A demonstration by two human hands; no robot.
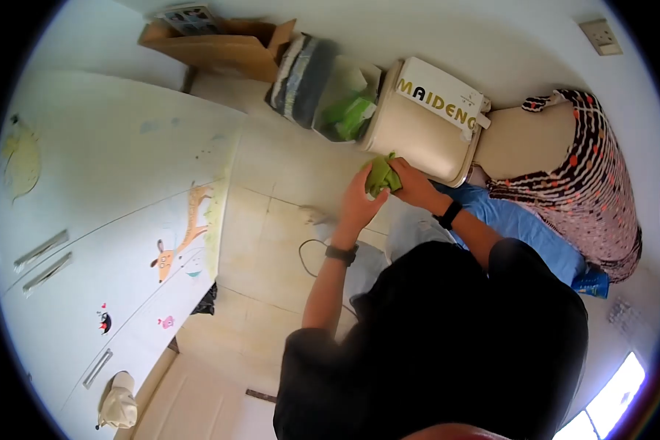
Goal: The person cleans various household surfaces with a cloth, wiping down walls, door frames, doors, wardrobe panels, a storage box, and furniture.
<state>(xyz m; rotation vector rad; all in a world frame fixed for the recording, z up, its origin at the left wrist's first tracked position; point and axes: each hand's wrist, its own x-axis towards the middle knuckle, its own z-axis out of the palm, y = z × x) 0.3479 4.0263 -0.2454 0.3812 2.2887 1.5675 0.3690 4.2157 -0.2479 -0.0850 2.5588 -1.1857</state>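
Note:
A crumpled green piece of soft material (380, 177), which may be cloth or thin plastic, is held up between both hands in front of my body. My left hand (358, 199) grips its left and lower side, with a dark band on the wrist. On the other side, my right hand (413, 186) has its fingers closed on the right edge; that wrist wears a black watch or band. Just beyond the hands is a beige suitcase-like case (390, 139). A clear container (334, 130) with bright green material (354, 117) inside stands left of it.
A white box with lettering (440, 95) lies on the case. An open cardboard box (220, 53) is at the back. To the left stands a white cabinet (125, 191) with animal stickers. Patterned fabric (572, 194) and blue fabric (521, 231) are on the right.

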